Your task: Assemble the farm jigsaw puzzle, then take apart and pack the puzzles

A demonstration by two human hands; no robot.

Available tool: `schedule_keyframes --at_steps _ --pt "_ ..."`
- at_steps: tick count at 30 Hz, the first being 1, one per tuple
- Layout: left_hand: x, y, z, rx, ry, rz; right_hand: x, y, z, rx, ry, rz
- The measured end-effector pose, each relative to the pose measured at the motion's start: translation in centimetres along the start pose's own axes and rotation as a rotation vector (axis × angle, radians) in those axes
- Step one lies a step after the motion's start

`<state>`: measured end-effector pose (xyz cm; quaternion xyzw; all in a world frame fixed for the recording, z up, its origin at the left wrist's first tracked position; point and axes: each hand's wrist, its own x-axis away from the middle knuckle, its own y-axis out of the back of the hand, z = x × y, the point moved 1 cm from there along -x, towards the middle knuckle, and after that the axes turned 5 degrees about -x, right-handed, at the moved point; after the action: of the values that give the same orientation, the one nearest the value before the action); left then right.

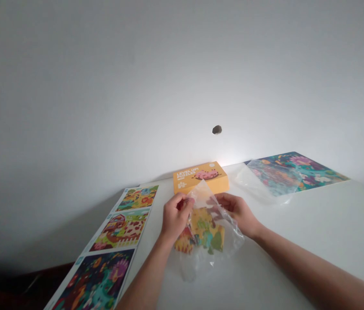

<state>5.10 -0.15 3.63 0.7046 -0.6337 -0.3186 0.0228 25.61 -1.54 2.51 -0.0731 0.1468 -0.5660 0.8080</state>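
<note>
A clear plastic bag [230, 228] is between my two hands, above the white table. Yellow and green jigsaw puzzle pieces [206, 230] show through it, with some red ones at the left. My left hand [175, 215] pinches the bag's upper left edge between thumb and fingers. On the other side, my right hand [238, 211] has its fingers closed on the bag's upper right part; the plastic partly covers those fingertips. Just behind the bag lies an orange puzzle box [201, 174] marked "Level Up! Puzzles".
A picture sheet [120, 230] with three printed scenes lies along the table's left edge. At the back right is a colourful assembled-looking puzzle picture [311, 170], partly under another clear plastic bag [266, 185]. A white wall [169, 86] with a hole stands behind the table [314, 224].
</note>
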Motion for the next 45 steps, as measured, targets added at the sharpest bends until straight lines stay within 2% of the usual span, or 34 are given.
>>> schedule_keyframes --at_steps 1,4,6,7,8,11,12,13,16,19,22,25,26,27,30,32,36,37,38,40,42,44,45 --pt "0.0 0.1 0.0 0.034 0.003 -0.042 -0.1 0.3 0.0 0.000 0.069 -0.065" --pt "-0.2 0.4 0.2 0.145 0.015 -0.221 -0.6 1.8 0.2 0.052 0.253 -0.375" --pt "-0.4 0.6 0.6 0.233 0.033 -0.372 -0.8 2.8 0.2 0.055 0.232 -0.485" --pt "-0.5 0.6 0.9 0.273 0.047 -0.442 -0.9 3.0 0.1 0.040 0.188 -0.458" --pt "-0.6 0.6 1.1 0.305 0.060 -0.505 -0.8 3.0 0.1 0.030 0.140 -0.370" --pt "-1.0 0.4 1.7 0.384 0.091 -0.626 -0.3 1.8 -0.2 0.139 0.103 0.017" --pt "-1.1 0.3 1.8 0.409 0.097 -0.643 0.0 1.3 -0.4 0.216 0.114 0.086" --pt "-1.2 0.2 1.9 0.437 0.103 -0.652 0.2 0.7 -0.7 0.286 0.123 0.098" --pt "-1.2 -0.1 1.6 0.508 0.112 -0.629 0.1 -0.2 -1.2 0.352 0.139 -0.076" --pt "-1.0 -0.1 0.4 0.623 0.057 -0.513 -1.3 -0.1 -0.2 0.258 0.245 -0.249" --pt "-0.5 0.1 -0.7 0.646 -0.105 -0.393 -4.6 0.9 2.3 0.235 0.377 -0.348" --pt "0.1 0.4 -0.2 0.399 -0.208 -0.440 -9.4 2.2 4.7 0.437 0.396 -0.438" --pt "0.2 0.3 0.3 0.288 -0.183 -0.436 -11.0 2.7 5.3 0.564 0.350 -0.461" --pt "0.3 0.2 1.0 0.188 -0.126 -0.380 -12.4 3.3 5.7 0.715 0.267 -0.436" --pt "-0.1 -0.6 3.2 -0.040 0.091 -0.102 -14.4 6.1 6.6 0.873 0.158 -0.408" --pt "-0.4 -1.1 4.3 -0.058 0.150 0.004 -13.4 8.9 7.4 0.986 0.116 -0.405" --pt "-1.0 -1.7 5.5 0.028 0.129 0.018 -7.3 16.3 8.6 1.197 0.027 -0.398" --pt "-1.1 -1.8 5.7 0.026 0.121 0.019 -5.5 18.2 8.4 1.261 -0.023 -0.404" --pt "-1.2 -1.9 5.9 0.016 0.114 0.023 -3.7 19.8 8.0 1.422 -0.129 -0.373" --pt "-1.3 -2.1 6.1 -0.006 0.095 0.036 -0.3 21.7 6.2 1.603 -0.317 -0.254" --pt "-1.2 -2.1 5.9 -0.027 0.075 0.058 2.7 21.2 3.8 1.677 -0.386 -0.178" --pt "-0.9 -2.1 5.2 -0.055 0.048 0.102 5.3 18.2 1.4 1.719 -0.328 -0.222" --pt "-0.7 -2.0 4.6 -0.066 0.020 0.137 6.5 15.9 0.3 1.704 -0.296 -0.192"
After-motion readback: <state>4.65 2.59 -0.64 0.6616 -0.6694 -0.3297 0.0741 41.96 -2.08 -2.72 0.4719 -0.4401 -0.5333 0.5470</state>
